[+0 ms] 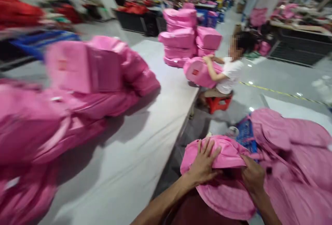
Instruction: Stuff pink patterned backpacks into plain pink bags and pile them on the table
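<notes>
A pink backpack (228,152) lies over my lap, with its opening dark and facing me and a flap hanging down in front. My left hand (206,162) rests on its upper side with the fingers spread over the fabric. On the right of the opening, my right hand (252,173) grips the edge of the backpack, fingers closed and partly hidden by the fabric. Close by on the right is a heap of pink backpacks (298,155), partly over a blue crate (245,133).
A long white table (129,145) runs along my left, bearing a pile of pink backpacks (70,114). More backpacks are stacked (178,38) at its far end. There a co-worker (230,69) sits on a red stool (219,104), handling another pink backpack (199,72).
</notes>
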The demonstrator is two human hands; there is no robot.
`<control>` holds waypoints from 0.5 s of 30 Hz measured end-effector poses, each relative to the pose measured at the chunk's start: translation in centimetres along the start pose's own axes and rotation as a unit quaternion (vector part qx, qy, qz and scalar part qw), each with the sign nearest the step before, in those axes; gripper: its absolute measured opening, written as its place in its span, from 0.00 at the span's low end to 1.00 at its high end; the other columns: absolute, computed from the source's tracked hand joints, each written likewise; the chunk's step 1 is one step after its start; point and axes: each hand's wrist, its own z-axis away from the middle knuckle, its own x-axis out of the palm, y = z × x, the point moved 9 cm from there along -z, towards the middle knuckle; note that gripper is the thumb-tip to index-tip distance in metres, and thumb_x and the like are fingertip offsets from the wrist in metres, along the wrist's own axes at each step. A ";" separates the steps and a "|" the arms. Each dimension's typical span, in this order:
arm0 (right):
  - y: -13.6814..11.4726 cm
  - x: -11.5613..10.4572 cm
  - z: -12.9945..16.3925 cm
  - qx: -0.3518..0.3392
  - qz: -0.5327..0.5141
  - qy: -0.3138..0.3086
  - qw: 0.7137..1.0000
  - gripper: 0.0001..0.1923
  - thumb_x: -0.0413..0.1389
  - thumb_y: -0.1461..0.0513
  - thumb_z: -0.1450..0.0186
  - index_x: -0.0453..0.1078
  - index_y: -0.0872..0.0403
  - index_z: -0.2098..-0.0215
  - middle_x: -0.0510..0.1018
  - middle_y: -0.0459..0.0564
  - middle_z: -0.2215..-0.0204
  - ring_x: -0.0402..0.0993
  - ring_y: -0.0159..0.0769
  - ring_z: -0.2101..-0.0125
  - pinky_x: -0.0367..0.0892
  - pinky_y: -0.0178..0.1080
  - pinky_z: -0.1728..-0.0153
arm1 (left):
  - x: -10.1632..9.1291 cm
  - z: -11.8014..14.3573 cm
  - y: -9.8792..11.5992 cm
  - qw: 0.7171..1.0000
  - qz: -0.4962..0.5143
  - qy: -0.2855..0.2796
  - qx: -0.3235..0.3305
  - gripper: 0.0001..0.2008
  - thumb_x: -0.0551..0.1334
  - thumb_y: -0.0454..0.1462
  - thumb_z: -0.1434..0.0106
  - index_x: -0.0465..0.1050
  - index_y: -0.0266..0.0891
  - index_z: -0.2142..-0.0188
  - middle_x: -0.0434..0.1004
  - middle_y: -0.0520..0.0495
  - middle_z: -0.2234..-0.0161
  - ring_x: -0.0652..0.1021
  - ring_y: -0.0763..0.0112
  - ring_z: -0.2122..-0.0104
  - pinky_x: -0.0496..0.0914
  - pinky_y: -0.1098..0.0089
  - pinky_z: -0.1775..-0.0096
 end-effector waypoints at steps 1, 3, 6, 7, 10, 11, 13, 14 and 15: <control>0.7 -0.5 0.4 0.021 0.019 -0.007 1.000 0.15 0.54 0.66 0.23 0.84 0.56 0.50 0.90 0.54 0.60 0.88 0.40 0.62 0.79 0.36 0.59 | 1.5 -0.8 -0.3 1.000 -0.007 -0.021 0.021 0.54 0.75 0.45 0.34 0.50 0.45 0.17 0.48 0.27 0.17 0.47 0.28 0.18 0.40 0.18 0.25; 3.1 -1.1 1.0 0.083 0.049 -0.040 0.995 0.17 0.52 0.65 0.24 0.85 0.56 0.52 0.90 0.54 0.61 0.88 0.41 0.62 0.80 0.37 0.59 | 3.6 -3.3 -0.8 0.998 -0.007 -0.042 0.055 0.51 0.68 0.38 0.33 0.47 0.41 0.16 0.50 0.27 0.17 0.48 0.34 0.17 0.42 0.23 0.23; 7.5 -1.0 1.3 0.182 0.051 -0.074 0.979 0.20 0.49 0.64 0.27 0.86 0.53 0.54 0.90 0.53 0.62 0.88 0.42 0.65 0.80 0.38 0.61 | 5.2 -7.7 -1.3 0.994 0.009 -0.066 0.091 0.46 0.62 0.37 0.31 0.50 0.37 0.17 0.55 0.29 0.18 0.52 0.43 0.17 0.45 0.31 0.21; 8.9 -0.4 1.0 0.205 0.033 -0.081 0.975 0.20 0.50 0.63 0.28 0.86 0.53 0.55 0.90 0.53 0.63 0.87 0.42 0.66 0.80 0.38 0.62 | 5.3 -9.1 -1.6 0.993 0.018 -0.075 0.094 0.45 0.61 0.38 0.32 0.53 0.36 0.18 0.57 0.30 0.19 0.54 0.45 0.18 0.46 0.33 0.20; 12.3 3.4 -1.4 0.235 -0.052 -0.135 0.961 0.17 0.51 0.61 0.31 0.83 0.52 0.64 0.86 0.50 0.71 0.82 0.39 0.73 0.73 0.36 0.70 | 4.2 -13.0 -3.7 0.995 0.049 -0.072 0.047 0.44 0.58 0.35 0.37 0.61 0.37 0.21 0.67 0.36 0.22 0.64 0.52 0.21 0.51 0.40 0.20; 13.1 4.9 -2.2 0.235 -0.076 -0.166 0.955 0.17 0.51 0.60 0.31 0.81 0.51 0.68 0.82 0.48 0.76 0.78 0.37 0.77 0.69 0.36 0.74 | 3.4 -14.0 -4.7 0.996 0.061 -0.056 0.016 0.44 0.58 0.34 0.39 0.64 0.38 0.22 0.70 0.38 0.24 0.68 0.53 0.23 0.54 0.42 0.20; 14.2 7.5 -3.8 0.224 -0.110 -0.222 0.943 0.19 0.52 0.56 0.29 0.75 0.49 0.75 0.73 0.46 0.83 0.70 0.35 0.82 0.62 0.36 0.79 | 2.1 -15.5 -6.0 0.994 0.100 -0.025 -0.042 0.39 0.57 0.34 0.38 0.73 0.40 0.27 0.77 0.41 0.28 0.76 0.54 0.29 0.63 0.48 0.24; 14.7 8.3 -4.6 0.213 -0.121 -0.241 0.939 0.21 0.54 0.52 0.28 0.73 0.48 0.77 0.71 0.46 0.83 0.68 0.35 0.83 0.61 0.36 0.80 | 1.8 -16.2 -6.4 0.989 0.128 -0.017 -0.068 0.34 0.56 0.35 0.36 0.77 0.41 0.31 0.81 0.41 0.32 0.80 0.54 0.34 0.69 0.53 0.28; 15.2 8.8 -5.5 0.200 -0.134 -0.253 0.937 0.23 0.56 0.48 0.26 0.73 0.48 0.76 0.73 0.46 0.81 0.70 0.36 0.80 0.65 0.36 0.79 | 2.1 -16.9 -6.6 0.983 0.160 -0.018 -0.090 0.29 0.56 0.37 0.32 0.81 0.41 0.35 0.85 0.41 0.37 0.84 0.55 0.39 0.74 0.58 0.33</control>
